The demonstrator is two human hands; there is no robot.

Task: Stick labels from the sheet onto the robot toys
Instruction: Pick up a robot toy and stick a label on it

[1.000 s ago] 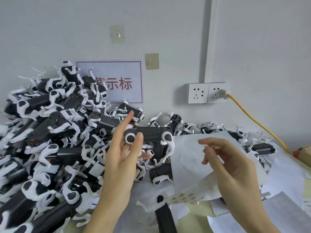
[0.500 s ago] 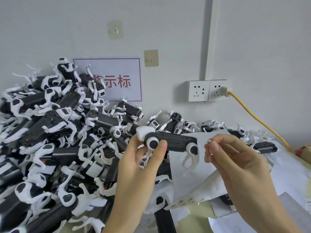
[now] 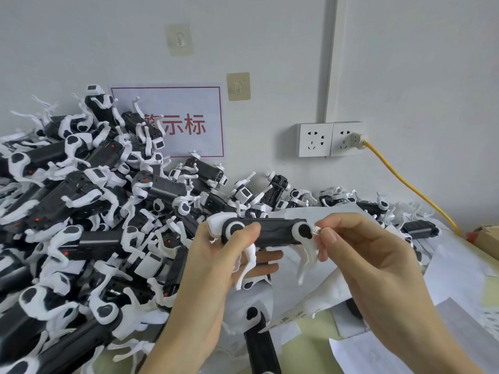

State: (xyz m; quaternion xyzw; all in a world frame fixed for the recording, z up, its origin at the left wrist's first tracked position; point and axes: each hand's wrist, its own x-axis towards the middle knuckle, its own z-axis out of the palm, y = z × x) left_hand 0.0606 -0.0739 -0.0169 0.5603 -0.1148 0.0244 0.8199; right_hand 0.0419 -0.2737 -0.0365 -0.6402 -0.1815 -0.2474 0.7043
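The robot toy (image 3: pixel 266 232), gripped in the left hand (image 3: pixel 216 265), has been levelled. A small label (image 3: pixel 316 231), pinched by the right hand (image 3: pixel 370 263), has been brought against its rear end, so sticking is judged imminent.

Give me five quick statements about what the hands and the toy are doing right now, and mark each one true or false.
1. The left hand holds a robot toy. True.
2. The right hand is empty. False: it pinches a small label by the toy's rear end.
3. The held toy's body is black with white legs. True.
4. The yellow cable is unplugged. False: it is plugged into the right wall socket.
5. The toy pile lies on the person's right. False: it is heaped on the left.
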